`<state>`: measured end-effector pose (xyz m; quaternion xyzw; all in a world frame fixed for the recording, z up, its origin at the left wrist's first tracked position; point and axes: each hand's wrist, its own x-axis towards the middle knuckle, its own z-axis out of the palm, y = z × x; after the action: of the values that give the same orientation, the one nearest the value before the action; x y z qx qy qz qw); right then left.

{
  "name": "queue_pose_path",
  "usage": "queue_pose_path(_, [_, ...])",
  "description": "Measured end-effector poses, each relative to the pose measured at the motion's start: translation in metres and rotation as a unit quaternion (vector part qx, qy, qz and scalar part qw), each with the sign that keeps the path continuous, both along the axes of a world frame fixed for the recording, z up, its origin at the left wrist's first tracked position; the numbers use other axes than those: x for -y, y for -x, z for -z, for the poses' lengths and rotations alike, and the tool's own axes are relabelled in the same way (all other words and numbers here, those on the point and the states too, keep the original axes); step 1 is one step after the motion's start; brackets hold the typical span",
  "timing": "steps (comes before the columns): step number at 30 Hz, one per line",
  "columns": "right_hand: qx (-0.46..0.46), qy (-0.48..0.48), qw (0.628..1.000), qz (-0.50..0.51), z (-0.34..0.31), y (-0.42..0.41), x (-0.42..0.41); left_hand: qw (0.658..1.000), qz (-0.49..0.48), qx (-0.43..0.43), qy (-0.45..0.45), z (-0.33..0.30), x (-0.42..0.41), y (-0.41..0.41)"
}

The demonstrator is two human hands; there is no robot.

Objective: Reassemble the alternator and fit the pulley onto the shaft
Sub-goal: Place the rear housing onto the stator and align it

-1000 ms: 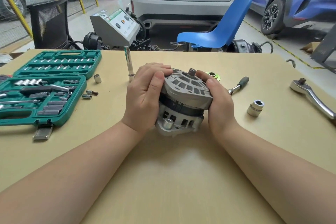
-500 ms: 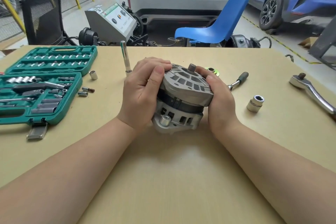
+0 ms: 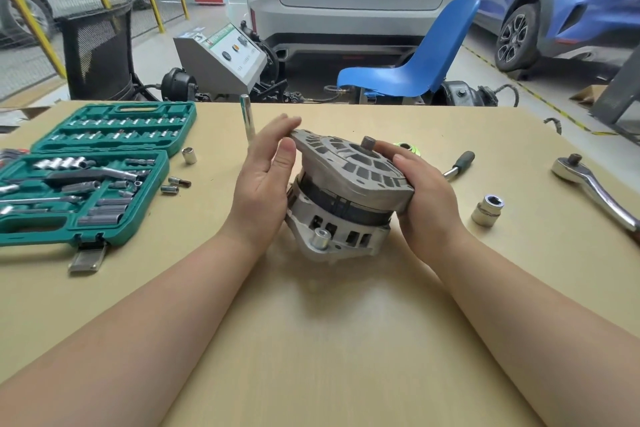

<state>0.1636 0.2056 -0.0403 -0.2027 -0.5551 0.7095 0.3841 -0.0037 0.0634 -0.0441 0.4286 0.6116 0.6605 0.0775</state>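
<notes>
Alternator [image 3: 346, 194] mid-counter [image 3: 329, 340], tilted. My right hand [image 3: 427, 198] grips cover rim, fingers curled; my left hand [image 3: 263, 180] flat alongside, fingers straight, spread. Risk: cover seats crooked, binds on shaft [image 3: 367, 141]; one-sided grip lets housing tip.

Left hand [image 3: 263, 180] flat with straight fingers, right hand [image 3: 424, 191] curled, gripping

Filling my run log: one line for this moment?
phase: seating front cover | alternator: on table, shaft bare | left hand: open beside cover | right hand: gripping cover edge
</notes>
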Motion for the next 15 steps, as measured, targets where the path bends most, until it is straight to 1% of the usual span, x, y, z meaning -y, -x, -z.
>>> queue_pose_path(2, [0.006,0.000,1.000,0.009,0.0008,0.0003,0.0004,0.999,0.042,0.035,0.000,0.0009,-0.0012,0.0010])
queue_pose_path(5, [0.012,0.005,1.000,0.026,0.0021,0.0016,0.0018,0.996,0.061,0.067,-0.015,-0.0026,-0.0008,0.0001])
queue_pose_path(12, [0.026,0.021,0.999,0.040,0.0006,0.0029,0.0080,0.995,0.065,0.072,-0.007,-0.0035,-0.0029,0.0037])
queue_pose_path(15, [0.018,0.035,0.999,0.030,-0.0003,0.0022,0.0102,0.996,0.062,0.069,-0.005,-0.0026,-0.0036,0.0056])
